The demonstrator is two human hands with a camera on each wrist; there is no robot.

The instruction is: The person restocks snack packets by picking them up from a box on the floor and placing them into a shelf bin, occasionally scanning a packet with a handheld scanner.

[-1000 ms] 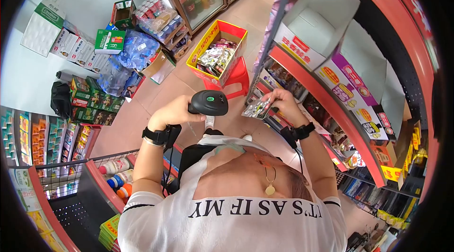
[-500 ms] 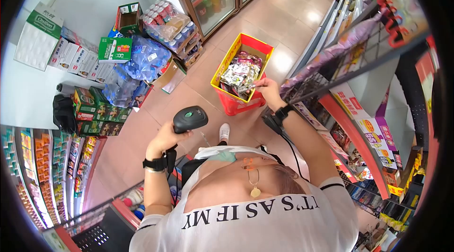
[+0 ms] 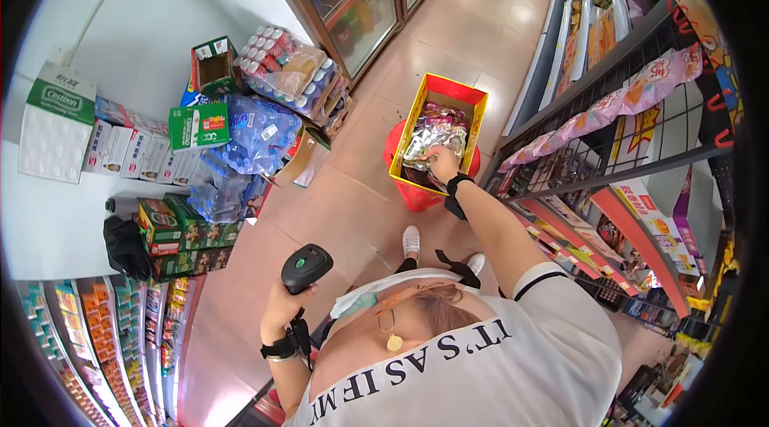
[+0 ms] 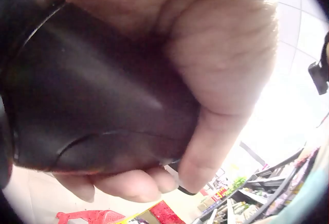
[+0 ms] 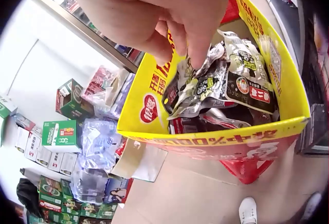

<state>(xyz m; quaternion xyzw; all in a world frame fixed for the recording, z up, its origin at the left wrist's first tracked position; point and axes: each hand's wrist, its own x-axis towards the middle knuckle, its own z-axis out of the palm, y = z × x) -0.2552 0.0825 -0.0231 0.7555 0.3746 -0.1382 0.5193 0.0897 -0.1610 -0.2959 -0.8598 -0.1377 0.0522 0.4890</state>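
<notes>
Seen from the centre of the head view, the left hand [image 3: 282, 304] is holding a black scanner [image 3: 308, 268] between 7 and 8 o'clock. Its grip is clamping the scanner, with the thumb lying along one side and the fingers curling round the other.

Between 1 and 2 o'clock, the right hand [image 3: 443, 163] is bending down over a yellow and red box [image 3: 457, 93], its fingertips touching a silver packet [image 5: 205, 87]. Whether this grip is pinching the packet or only resting against it, I cannot tell. That packet is lying on top of other snack packets [image 5: 249, 85] inside the box, near its middle. The box itself is standing on a red stool [image 3: 420, 200].

At 5 o'clock a white shoe [image 3: 411, 239] is showing on the floor. Wrapped bottles [image 3: 264, 132] are standing near 10 o'clock, a fridge [image 3: 360, 42] is standing between 11 and 12, and pink bags [image 3: 613, 109] are hanging in a row just past 2.
</notes>
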